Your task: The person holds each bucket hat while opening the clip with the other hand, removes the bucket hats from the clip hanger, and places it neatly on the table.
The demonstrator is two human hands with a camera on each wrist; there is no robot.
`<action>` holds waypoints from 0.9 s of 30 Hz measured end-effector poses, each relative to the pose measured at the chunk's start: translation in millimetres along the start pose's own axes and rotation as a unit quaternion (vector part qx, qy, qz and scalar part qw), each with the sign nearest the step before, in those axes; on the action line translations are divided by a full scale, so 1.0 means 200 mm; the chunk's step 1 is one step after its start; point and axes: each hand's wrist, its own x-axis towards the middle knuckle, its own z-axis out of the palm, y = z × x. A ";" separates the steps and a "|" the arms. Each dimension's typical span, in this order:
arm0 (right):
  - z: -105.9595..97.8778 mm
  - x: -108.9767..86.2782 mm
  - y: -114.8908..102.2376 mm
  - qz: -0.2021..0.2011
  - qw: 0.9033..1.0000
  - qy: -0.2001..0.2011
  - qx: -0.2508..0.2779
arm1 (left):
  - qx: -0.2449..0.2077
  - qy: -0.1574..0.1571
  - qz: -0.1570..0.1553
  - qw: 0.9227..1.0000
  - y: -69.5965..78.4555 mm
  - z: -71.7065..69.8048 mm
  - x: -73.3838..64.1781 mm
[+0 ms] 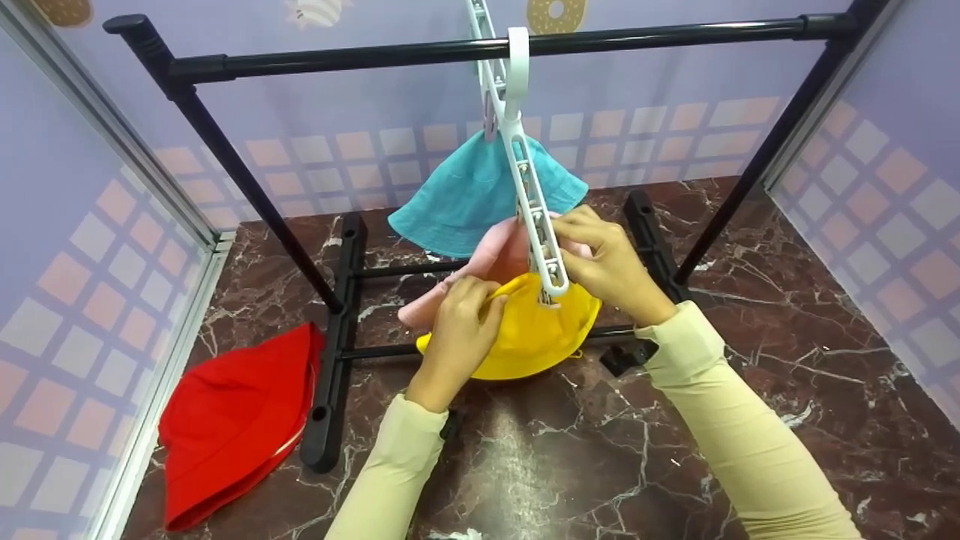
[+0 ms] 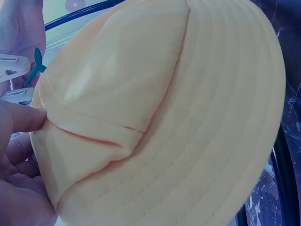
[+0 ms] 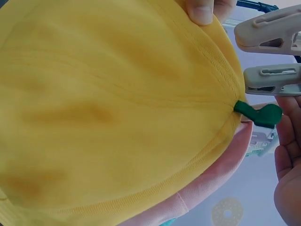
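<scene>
A yellow bucket hat [image 1: 536,330] with a green leaf-shaped tab [image 3: 258,114] on its crown is just below the front end of a white clip hanger [image 1: 534,202]. My left hand [image 1: 459,319] pinches a fold of the hat's crown between thumb and fingers, close to the tab. The thumb and fingers of my right hand [image 1: 607,259] close in on a clip at the hanger's bar, their tips partly hidden behind it. Two pale clips [image 3: 273,79] are right by the yellow crown. Behind it hang a pink hat [image 1: 491,259] and a blue bucket hat [image 1: 480,199].
The hanger hooks over the black rail [image 1: 375,57] of a floor rack, whose black feet [image 1: 330,375] stand on a dark marbled surface [image 1: 570,457]. A red bucket hat [image 1: 236,420] lies at the left, against the rack foot. Patterned panels [image 1: 82,300] enclose the sides and back.
</scene>
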 end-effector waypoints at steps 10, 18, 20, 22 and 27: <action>-0.01 -0.01 0.00 0.018 1.000 -0.022 0.010 | -0.010 0.001 0.001 1.000 0.00 -0.02 -0.01; -0.01 -0.02 0.01 0.020 0.999 -0.021 0.015 | -0.005 -0.001 0.006 1.000 0.00 -0.03 -0.03; -0.01 -0.03 0.01 0.016 1.000 -0.019 0.017 | -0.005 -0.003 0.008 1.000 0.01 -0.03 -0.03; -0.01 -0.03 0.01 0.012 1.000 -0.017 0.018 | -0.006 -0.003 0.011 1.000 0.01 -0.04 -0.03; -0.01 -0.03 0.01 0.009 1.000 -0.011 0.020 | -0.008 -0.002 0.020 1.000 0.01 -0.04 -0.03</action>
